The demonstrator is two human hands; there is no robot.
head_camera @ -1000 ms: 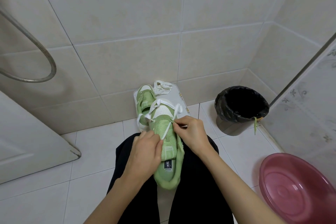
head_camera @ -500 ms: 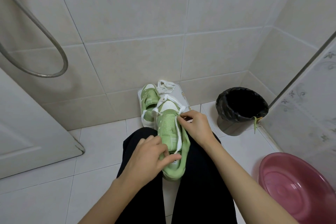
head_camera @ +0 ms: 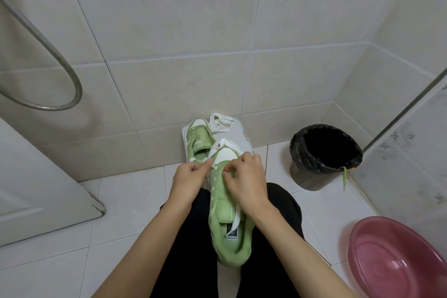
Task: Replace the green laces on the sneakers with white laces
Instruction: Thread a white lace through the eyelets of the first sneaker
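Observation:
A green sneaker (head_camera: 226, 220) lies on my lap, toe pointing away, with a white lace (head_camera: 235, 219) threaded through its front eyelets. My left hand (head_camera: 187, 181) pinches one end of that lace at the shoe's left side. My right hand (head_camera: 245, 181) curls over the tongue and pinches the lace at the eyelets. The second green sneaker (head_camera: 197, 140) stands on a white board (head_camera: 244, 136) by the wall, with a loose white lace (head_camera: 221, 123) bundled beside it. A green lace (head_camera: 344, 176) hangs over the bin's rim.
A black-lined bin (head_camera: 325, 150) stands at the right by the corner. A pink basin (head_camera: 399, 259) sits on the floor at lower right. A metal shower hose (head_camera: 55, 55) loops at the left above a white door panel (head_camera: 36, 189). A glass partition (head_camera: 411, 152) closes the right.
My left hand has left the sneaker's heel end and moved up to the lace at the shoe's left side. The right hand stayed at the eyelets. The camera view shifted.

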